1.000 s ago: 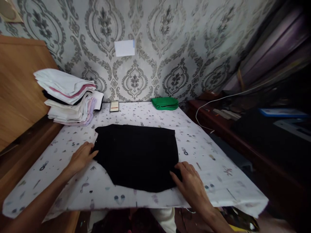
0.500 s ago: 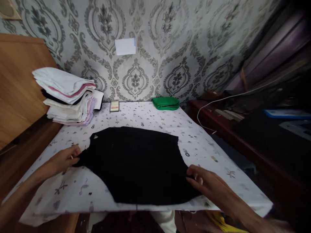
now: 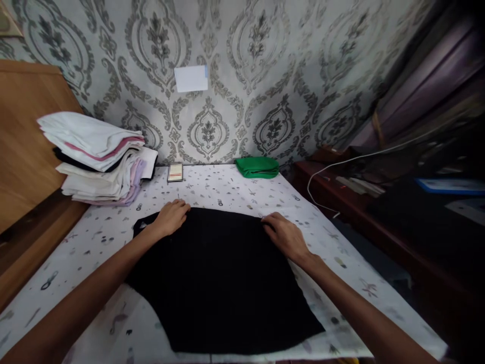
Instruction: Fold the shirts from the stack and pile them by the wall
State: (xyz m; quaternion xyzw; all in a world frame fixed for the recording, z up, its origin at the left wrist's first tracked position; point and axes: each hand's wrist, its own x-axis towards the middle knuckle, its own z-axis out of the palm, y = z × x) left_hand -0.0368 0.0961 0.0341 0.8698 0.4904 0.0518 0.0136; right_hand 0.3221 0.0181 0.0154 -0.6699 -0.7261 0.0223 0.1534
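Observation:
A black shirt (image 3: 227, 283) lies spread flat across the patterned white cloth, with a small pale tag at its left end. My left hand (image 3: 173, 217) is at the shirt's far edge, left of its middle, fingers curled down onto the fabric. At the far right corner, my right hand (image 3: 286, 235) has the edge pinched between thumb and fingers. Both forearms reach in from the bottom of the view, the left one crossing over the shirt's left part.
A stack of folded clothes (image 3: 98, 156) stands at the back left, beside a wooden panel (image 3: 30, 141). Against the wall lie a small card-like box (image 3: 175, 172) and a folded green cloth (image 3: 257, 167). A white cable (image 3: 314, 174) hangs on the right over a dark red surface (image 3: 306, 177).
Both hands have moved from the shirt's left and right sides to its far edge, closer together. The shirt now reaches nearer to me, and its left sleeve end has been let go.

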